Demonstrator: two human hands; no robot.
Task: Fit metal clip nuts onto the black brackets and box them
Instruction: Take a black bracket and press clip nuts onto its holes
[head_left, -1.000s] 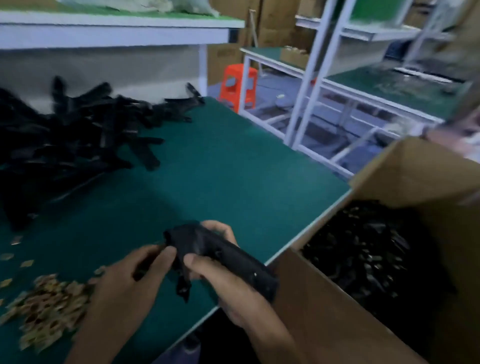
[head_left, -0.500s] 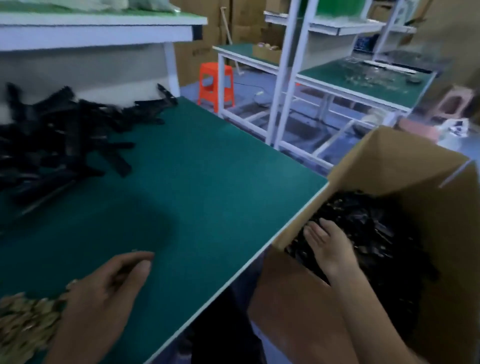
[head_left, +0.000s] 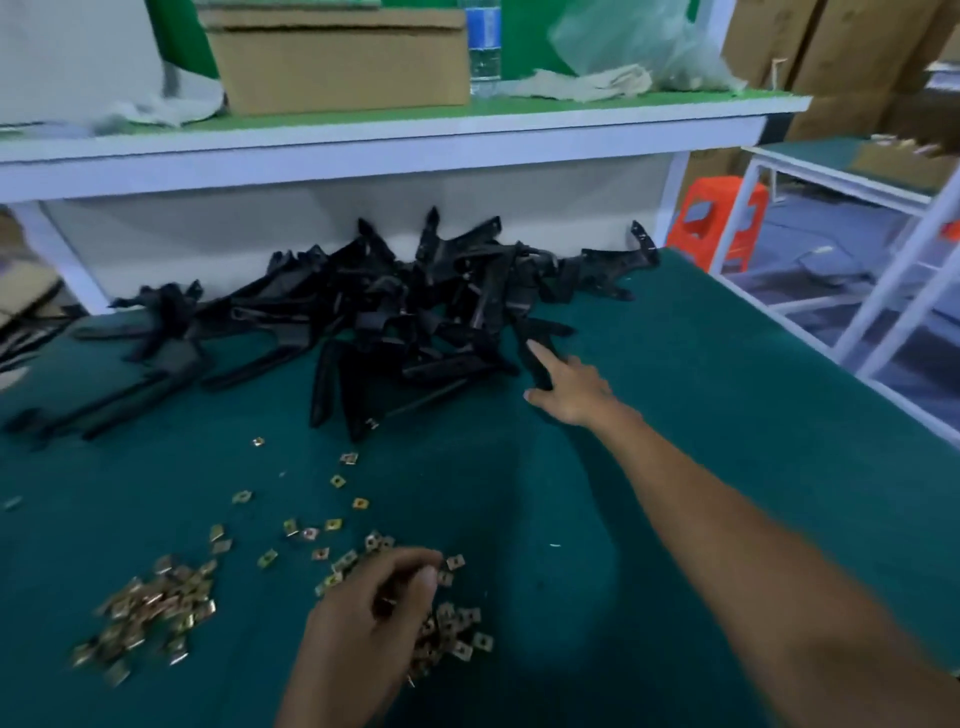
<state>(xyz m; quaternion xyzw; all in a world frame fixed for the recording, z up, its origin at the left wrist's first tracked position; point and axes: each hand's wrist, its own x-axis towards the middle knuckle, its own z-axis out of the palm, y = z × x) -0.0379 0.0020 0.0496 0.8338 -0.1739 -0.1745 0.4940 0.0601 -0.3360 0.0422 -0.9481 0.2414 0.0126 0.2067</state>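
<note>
A tangled pile of black brackets (head_left: 395, 317) lies at the back of the green table (head_left: 701, 415), against the shelf's white panel. Brass-coloured clip nuts (head_left: 150, 608) are scattered in a heap at the front left. My right hand (head_left: 569, 387) is stretched out to the pile's right edge, its straight index finger lying on one black bracket (head_left: 537, 345) and its thumb spread below. My left hand (head_left: 374, 613) hovers low over the nuts with fingers curled, pinching a small clip nut (head_left: 388, 601) between thumb and fingertips.
A white shelf (head_left: 415, 145) overhangs the back of the table, carrying a cardboard box (head_left: 337, 62), a water bottle (head_left: 484, 47) and plastic bags. The table's right edge drops off to white racking and an orange stool (head_left: 711, 218).
The view has swung left from the box of finished brackets to the pile. My right hand left that box and reached the pile; my left hand dropped onto the clip nuts.
</note>
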